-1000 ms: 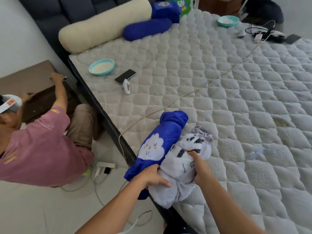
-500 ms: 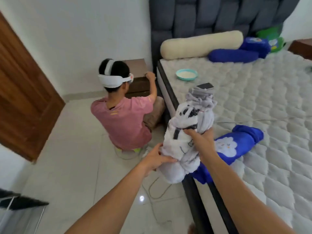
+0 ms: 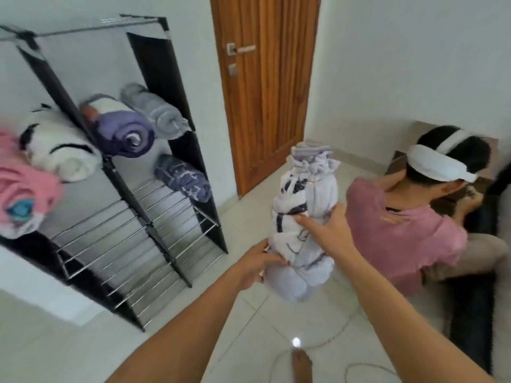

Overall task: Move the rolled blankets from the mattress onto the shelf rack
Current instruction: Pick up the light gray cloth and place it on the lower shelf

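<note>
Carrying a rolled grey-and-white blanket [image 3: 302, 217] clear of the floor, both hands are closed on it. The left hand [image 3: 255, 265] cups the lower end from the left, fingers [image 3: 272, 259] wrapped against the fabric; the right hand [image 3: 329, 230] clamps the middle from the right, its fingers [image 3: 304, 220] pressed across the front. The roll stands nearly upright, long axis vertical with the bunched top leaning slightly away from the wearer.

The shelf rack [image 3: 132, 194] stands well apart to the left of the roll, against the white wall, so the left hand is the nearer one to it. Its metal-bar tiers already carry several rolls, each lying on its side with an end facing outward: a pink one [image 3: 25, 186] and a white one with black marks [image 3: 59, 146] in the left bay, a purple one [image 3: 124, 131] and a pale grey one [image 3: 157, 114] side by side on an upper tier of the right bay, and a dark patterned one [image 3: 184, 179] a tier lower. The bars beside and below that dark roll look bare.

Judging from this, the coming move turns on tipping the blanket from upright to lying flat while swinging it leftward, so it matches the others. A second person in a pink shirt [image 3: 398, 239] crouches just right of the roll, beside a wooden door [image 3: 265, 78]; a cable [image 3: 345, 363] trails across the tiled floor underfoot and could catch a step.
</note>
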Motion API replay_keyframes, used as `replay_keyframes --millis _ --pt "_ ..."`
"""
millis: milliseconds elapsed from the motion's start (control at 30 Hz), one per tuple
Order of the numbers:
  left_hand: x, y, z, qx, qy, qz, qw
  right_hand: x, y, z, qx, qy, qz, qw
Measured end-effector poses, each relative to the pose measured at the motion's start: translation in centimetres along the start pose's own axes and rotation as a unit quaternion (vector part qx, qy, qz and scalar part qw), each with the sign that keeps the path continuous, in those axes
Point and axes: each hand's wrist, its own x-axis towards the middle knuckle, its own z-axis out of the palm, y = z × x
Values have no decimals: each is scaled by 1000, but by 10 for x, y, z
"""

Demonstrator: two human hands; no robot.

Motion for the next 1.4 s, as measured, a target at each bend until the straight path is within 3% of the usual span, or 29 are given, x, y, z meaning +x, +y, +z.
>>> replay_keyframes --millis 333,567,833,1100,1267,1400 --pt "37 8 -118 -176 187 -30 966 130 -30 160 -86 -277 -71 954" --pt "51 -3 -173 -280 254 -66 924 174 -34 260 -128 -393 -63 909" --pt "84 -20 -273 -307 286 -64 906 214 -18 393 -156 -415 -54 895" --pt "134 -18 -370 -342 394 33 852 259 -30 502 -199 -433 -86 875" --pt "159 -22 -390 -319 453 -12 833 262 -10 506 -271 -433 -68 857" --pt "165 -24 -382 -311 472 -28 824 262 17 486 -277 -370 -31 886"
